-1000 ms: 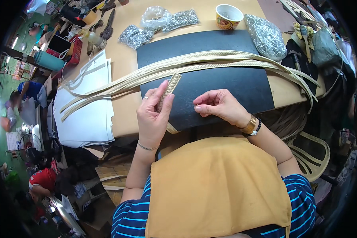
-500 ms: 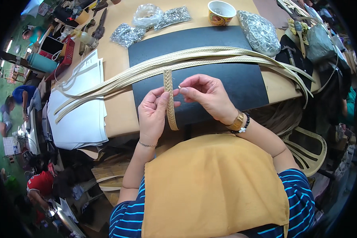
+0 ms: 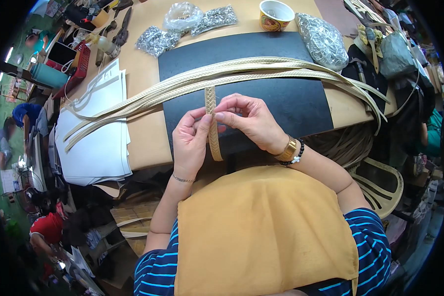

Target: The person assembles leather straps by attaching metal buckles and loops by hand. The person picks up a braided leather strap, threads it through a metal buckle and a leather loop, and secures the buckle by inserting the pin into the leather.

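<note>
— Change since a second ago? Both hands have lifted off the black mat (image 3: 281, 98) and now pinch the woven strip between them.

— Grip? Left hand (image 3: 190, 143) closed, thumb and forefinger on the woven strip (image 3: 213, 133) from its left edge. Right hand (image 3: 246, 118) closed, fingertips meeting the left at the same spot.

— Orientation? Long axis runs near to far, almost upright in view. Far end points at the bundle of long strips (image 3: 222, 76); near end hangs past the tabletop (image 3: 143, 143) edge toward the apron.

— Surroundings? White paper stack (image 3: 93, 143) left, foil bags (image 3: 323, 39) and a cup (image 3: 276, 15) beyond the mat.
</note>
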The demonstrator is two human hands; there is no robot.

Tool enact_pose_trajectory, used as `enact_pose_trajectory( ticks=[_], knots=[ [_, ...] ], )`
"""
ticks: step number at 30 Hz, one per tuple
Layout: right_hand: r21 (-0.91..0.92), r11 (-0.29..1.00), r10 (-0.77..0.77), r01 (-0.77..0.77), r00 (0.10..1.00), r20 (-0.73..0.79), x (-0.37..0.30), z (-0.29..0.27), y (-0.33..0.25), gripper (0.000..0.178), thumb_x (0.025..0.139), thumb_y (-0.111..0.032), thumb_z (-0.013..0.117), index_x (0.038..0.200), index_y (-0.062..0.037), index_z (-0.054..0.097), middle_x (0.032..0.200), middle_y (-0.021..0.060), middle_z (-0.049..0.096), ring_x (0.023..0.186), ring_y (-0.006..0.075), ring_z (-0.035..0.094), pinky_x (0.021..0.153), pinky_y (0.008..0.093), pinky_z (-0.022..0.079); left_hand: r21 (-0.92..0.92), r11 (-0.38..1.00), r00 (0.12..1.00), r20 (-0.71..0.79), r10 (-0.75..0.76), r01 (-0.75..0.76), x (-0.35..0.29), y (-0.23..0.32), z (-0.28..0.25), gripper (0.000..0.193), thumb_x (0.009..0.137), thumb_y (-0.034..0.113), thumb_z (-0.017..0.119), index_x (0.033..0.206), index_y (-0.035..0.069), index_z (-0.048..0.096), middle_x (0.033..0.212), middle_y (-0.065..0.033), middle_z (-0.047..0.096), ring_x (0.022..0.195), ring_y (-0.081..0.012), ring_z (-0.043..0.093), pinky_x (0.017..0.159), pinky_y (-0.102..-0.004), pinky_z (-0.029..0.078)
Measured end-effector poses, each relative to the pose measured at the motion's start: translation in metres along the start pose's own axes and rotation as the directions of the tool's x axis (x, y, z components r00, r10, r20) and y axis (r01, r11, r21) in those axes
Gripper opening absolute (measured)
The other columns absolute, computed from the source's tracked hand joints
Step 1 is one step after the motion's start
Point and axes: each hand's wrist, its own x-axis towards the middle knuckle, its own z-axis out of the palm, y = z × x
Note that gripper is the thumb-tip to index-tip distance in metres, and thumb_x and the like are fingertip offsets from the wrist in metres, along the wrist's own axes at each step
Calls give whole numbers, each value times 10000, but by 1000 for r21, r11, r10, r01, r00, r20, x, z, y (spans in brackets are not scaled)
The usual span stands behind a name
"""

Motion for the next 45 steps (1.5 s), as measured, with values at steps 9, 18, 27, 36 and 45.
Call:
enact_pose_trajectory(
  ticks=[9,18,27,36,45],
  knots=[
    [-875,416,-305,249,944,123,26,-46,5,133,804,-109,714,906,-50,653,801,76,654,715,185,631,639,310,508,15,1000,998,-60,-7,8,9,-13,-22,231,1004,195,529,1153,18,540,1014,-129,692,766,-136,679,692,-241,557],
    [-899,291,-301,327,923,239,81,-65,-29,144,814,-155,702,893,-44,655,769,95,637,718,221,629,654,335,508,-16,997,997,-23,78,-79,8,-15,-24,227,1003,171,527,1153,1,535,1007,-144,693,782,-143,678,713,-254,556],
    [-954,-125,-426,274,853,301,170,-73,-52,112,847,-169,631,905,-84,675,872,116,675,849,296,648,755,412,519,-27,996,997,8,81,-81,8,-11,-25,211,999,137,523,1140,-20,536,994,-155,695,781,-163,678,729,-278,559],
    [-879,-295,-75,-374,927,-369,245,-220,-121,330,827,-215,621,1098,-36,681,1116,194,675,1023,336,661,897,427,517,-29,998,999,12,49,-49,8,-7,-24,217,1001,138,520,1145,-23,534,1002,-153,695,786,-164,681,730,-275,561],
    [-902,-374,-106,-217,976,-191,244,-228,-116,205,731,-216,736,907,-113,744,893,150,714,847,289,686,762,393,539,-74,996,999,19,49,-47,9,-10,-31,274,997,150,532,1202,-32,518,1030,-174,692,802,-172,694,736,-284,571]
  ],
)
